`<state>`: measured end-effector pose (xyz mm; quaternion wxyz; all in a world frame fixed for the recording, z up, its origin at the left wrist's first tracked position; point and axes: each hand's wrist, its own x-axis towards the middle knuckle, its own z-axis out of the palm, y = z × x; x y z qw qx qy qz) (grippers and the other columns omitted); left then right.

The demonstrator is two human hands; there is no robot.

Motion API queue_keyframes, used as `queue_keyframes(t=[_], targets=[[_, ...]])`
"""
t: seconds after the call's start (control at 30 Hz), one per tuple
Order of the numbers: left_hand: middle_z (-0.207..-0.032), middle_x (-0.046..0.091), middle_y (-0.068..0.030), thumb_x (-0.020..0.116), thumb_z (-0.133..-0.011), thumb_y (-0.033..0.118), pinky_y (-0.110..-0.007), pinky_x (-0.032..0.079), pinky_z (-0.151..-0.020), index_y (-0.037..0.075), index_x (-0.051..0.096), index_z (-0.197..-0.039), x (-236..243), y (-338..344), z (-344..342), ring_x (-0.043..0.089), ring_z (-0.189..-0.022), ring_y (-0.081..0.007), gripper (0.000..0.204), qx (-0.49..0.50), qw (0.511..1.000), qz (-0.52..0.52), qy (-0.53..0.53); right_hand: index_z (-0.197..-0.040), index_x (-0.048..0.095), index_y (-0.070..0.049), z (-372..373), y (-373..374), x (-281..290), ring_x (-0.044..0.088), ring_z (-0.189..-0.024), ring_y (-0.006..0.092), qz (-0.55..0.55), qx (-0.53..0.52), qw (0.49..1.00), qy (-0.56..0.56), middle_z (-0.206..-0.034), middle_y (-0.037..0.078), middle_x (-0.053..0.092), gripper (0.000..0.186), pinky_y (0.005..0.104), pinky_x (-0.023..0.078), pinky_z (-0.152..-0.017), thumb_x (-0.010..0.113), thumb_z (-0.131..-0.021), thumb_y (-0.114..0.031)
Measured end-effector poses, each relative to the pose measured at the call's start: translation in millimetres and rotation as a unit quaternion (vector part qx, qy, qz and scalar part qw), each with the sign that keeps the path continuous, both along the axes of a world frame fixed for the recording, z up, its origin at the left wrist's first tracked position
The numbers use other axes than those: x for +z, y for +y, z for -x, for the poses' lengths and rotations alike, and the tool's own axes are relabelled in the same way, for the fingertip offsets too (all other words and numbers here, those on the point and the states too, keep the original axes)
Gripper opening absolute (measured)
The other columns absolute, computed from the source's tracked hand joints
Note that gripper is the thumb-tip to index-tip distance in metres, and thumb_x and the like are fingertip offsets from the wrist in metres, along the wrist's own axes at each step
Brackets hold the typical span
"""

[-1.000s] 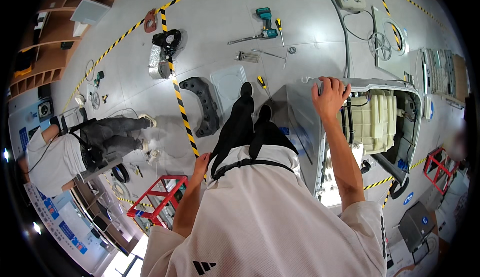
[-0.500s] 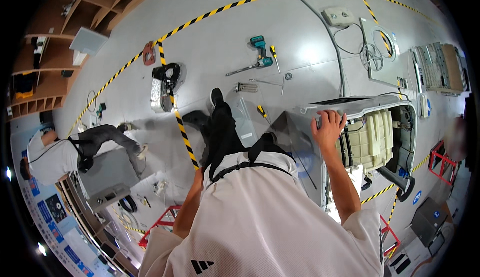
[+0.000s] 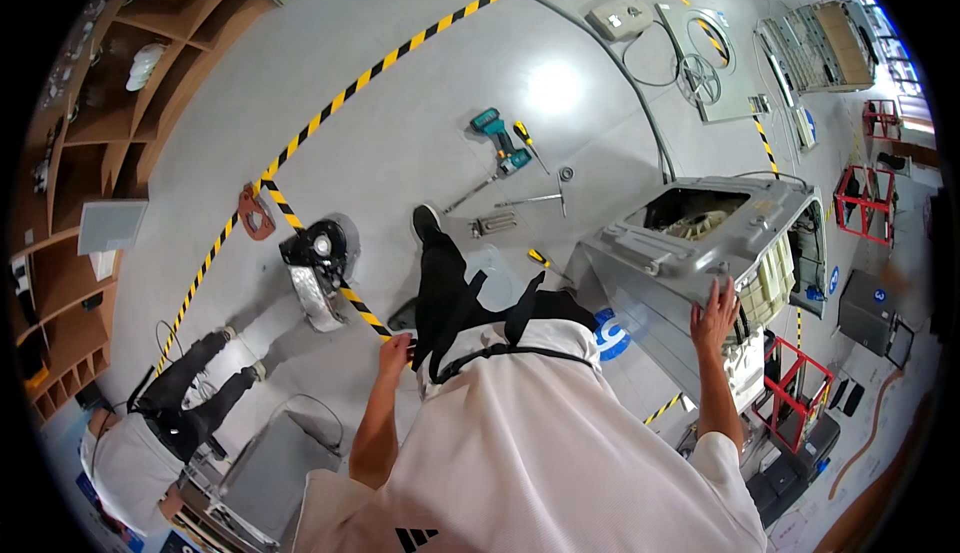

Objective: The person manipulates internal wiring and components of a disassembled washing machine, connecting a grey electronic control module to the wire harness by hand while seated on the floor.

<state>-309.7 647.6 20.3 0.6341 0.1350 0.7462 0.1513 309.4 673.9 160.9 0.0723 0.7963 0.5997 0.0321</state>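
Note:
A grey metal appliance cabinet [image 3: 640, 278], seemingly a washing machine, stands at my right, with a large opening in its upper face. Its side is uncovered and shows a cream plastic tub [image 3: 768, 288]. My right hand [image 3: 713, 315] lies on the cabinet's edge beside the tub, fingers spread and gripping nothing. Down by my dark trousers, my left hand [image 3: 395, 353] has its fingers curled; whatever may be inside them is hidden. Past my feet lie a teal cordless drill [image 3: 500, 143], a yellow-handled screwdriver [image 3: 527, 139] and a T-handled tool [image 3: 545, 198].
A black-and-silver motor-like part [image 3: 318, 263] and a reddish-brown part [image 3: 256, 213] lie at the left. Another person [image 3: 140, 468] works beside a grey panel [image 3: 275, 478]. A grey hose [image 3: 600, 43] and a panel with a round hole [image 3: 705, 73] lie far right. Red frames [image 3: 792, 393] stand beyond the cabinet.
The view has shifted. More of the cabinet's face with the opening shows, and less of the tub; the cabinet looks tipped. My right hand stays at its edge. The other person has straightened somewhat.

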Motion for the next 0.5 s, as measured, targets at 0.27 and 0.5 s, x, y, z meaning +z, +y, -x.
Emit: queue_keyframes(t=[0.27,0.5], targets=[[-0.104,0.063,-0.0087,0.052,-0.091,0.037,-0.031,0.050,-0.074,0.006,0.056,-0.112,2.1,165.7,176.7,0.064,-0.091,-0.0190,0.038,-0.026,0.998,0.001,0.052,-0.135,0.028,0.012,25.9,32.8,-23.0,0.027,-0.134,0.0387,0.071,-0.326,0.941,0.047,-0.144,0.029,0.025,0.079,0.0375,0.026,-0.110,0.066,-0.078,-0.027],[-0.085,0.066,-0.0019,0.053,-0.092,0.032,-0.026,0.049,-0.059,0.011,0.059,-0.092,-3.4,258.0,183.9,0.062,-0.071,-0.0120,0.022,-0.161,0.986,0.030,0.010,-0.137,0.026,0.010,42.7,44.5,-23.3,0.023,-0.135,0.0387,0.060,-0.422,0.903,0.052,-0.146,0.028,0.020,0.081,0.0376,0.023,-0.111,0.066,-0.076,-0.024]])
